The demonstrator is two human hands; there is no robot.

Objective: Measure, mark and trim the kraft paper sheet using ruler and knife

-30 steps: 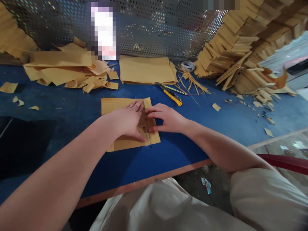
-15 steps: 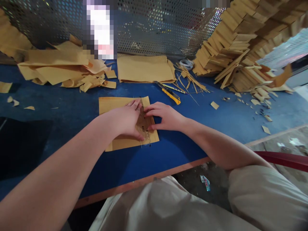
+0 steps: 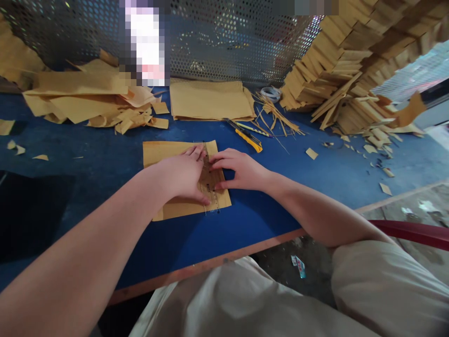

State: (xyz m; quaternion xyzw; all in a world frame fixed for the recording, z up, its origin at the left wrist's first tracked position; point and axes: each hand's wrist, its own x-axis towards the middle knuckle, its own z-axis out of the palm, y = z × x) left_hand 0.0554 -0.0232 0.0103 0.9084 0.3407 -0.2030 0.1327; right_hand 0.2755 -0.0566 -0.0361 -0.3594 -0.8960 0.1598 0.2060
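Brown paper [image 3: 163,153] lies flat on the blue worktop [image 3: 168,250], in front of the person and near the front edge, with a clear ruler [image 3: 210,188] laid across its right part. The ruler runs roughly from the far edge of the sheet to the near one, and its near end reaches slightly past the paper. The left hand [image 3: 187,174] rests palm down over the sheet and the ruler, grasping nothing, its fingers pointing away and its thumb set apart toward the near end. The right hand [image 3: 238,169] comes in from the right with bent, parted fingers and a separate thumb, the tips at the ruler's right side; it is not closed around anything.

Beyond the sheet lie a yellow cutter [image 3: 249,140] and a pen [image 3: 253,129], side by side. Behind them are a flat paper stack [image 3: 212,100] and thin strips [image 3: 278,116]. Paper offcuts [image 3: 80,98] are heaped at the far left; folded paper pieces [image 3: 324,61] are piled high at the right.
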